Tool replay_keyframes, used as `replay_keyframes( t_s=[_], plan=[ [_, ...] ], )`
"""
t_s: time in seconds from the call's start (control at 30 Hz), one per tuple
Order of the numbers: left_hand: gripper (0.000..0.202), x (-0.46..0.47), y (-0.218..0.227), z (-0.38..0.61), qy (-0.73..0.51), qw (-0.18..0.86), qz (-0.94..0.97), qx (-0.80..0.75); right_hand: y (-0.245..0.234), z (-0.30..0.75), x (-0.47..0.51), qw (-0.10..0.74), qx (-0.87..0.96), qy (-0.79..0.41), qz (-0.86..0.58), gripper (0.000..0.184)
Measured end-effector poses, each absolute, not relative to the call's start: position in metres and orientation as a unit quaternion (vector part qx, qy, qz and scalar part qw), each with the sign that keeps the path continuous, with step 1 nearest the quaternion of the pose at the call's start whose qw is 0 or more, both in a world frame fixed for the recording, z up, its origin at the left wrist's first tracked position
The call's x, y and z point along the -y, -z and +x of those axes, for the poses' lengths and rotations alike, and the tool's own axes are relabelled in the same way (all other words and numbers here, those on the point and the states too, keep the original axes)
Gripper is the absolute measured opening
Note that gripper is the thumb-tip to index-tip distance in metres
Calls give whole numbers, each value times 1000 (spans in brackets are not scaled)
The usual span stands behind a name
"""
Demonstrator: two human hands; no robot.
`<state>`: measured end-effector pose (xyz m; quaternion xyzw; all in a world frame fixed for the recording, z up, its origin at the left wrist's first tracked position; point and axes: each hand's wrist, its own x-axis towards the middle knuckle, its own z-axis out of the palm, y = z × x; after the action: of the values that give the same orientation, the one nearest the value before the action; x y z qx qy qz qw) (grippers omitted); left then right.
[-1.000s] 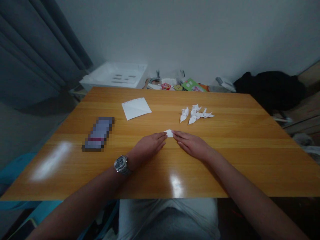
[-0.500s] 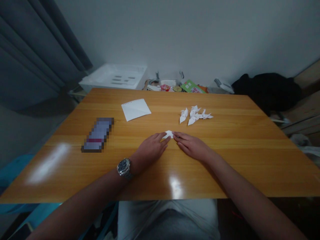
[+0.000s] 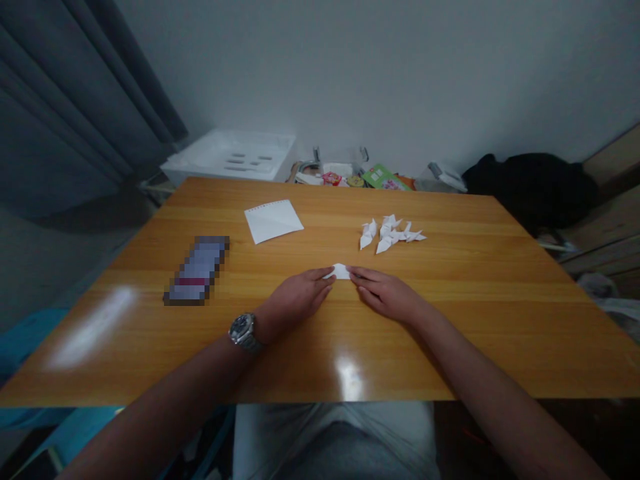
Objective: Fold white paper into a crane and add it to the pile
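Observation:
A small folded white paper [image 3: 341, 271] lies on the wooden table [image 3: 475, 293] in front of me. My left hand [image 3: 295, 300], with a wristwatch [image 3: 242, 330] on its wrist, lies flat with its fingers stretched out and the fingertips on the paper's left edge. My right hand [image 3: 387, 295] lies flat too, fingertips pressing the paper's right edge. Neither hand lifts the paper. Beyond my right hand sits a cluster of small white folded paper figures [image 3: 391, 233].
A loose white notebook sheet [image 3: 273, 221] lies at the back left. A blurred dark rectangular object [image 3: 197, 270] sits to the left. Past the far table edge are a white plastic bin [image 3: 233, 155], small colourful clutter [image 3: 360, 179] and a black bag [image 3: 535, 183]. Grey curtains [image 3: 65, 100] hang left.
Both hands stay at the folded paper with only small finger shifts. The paper lies slightly flatter than before. The view has drifted a little.

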<state>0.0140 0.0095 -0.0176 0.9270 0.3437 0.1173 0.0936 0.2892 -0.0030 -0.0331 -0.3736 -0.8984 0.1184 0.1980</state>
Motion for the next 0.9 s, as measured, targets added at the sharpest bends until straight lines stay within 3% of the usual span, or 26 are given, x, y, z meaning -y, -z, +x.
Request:
replay_keyframes(
  t_s=[0.17, 0.47, 0.67, 0.9],
  plan=[
    [43, -11, 18, 11, -104, 79, 943, -305, 32, 288, 4, 188, 902, -107, -374, 41],
    [41, -12, 22, 11, -137, 1, 913, -385, 24, 278, 8, 218, 922, -75, -310, 39],
    [51, -10, 21, 11, -148, 12, 894, -423, 21, 261, 18, 211, 937, -110, -256, 45],
    [52, -12, 26, 9, -156, 40, 896, -413, 26, 260, 18, 216, 929, -116, -278, 38]
  ],
)
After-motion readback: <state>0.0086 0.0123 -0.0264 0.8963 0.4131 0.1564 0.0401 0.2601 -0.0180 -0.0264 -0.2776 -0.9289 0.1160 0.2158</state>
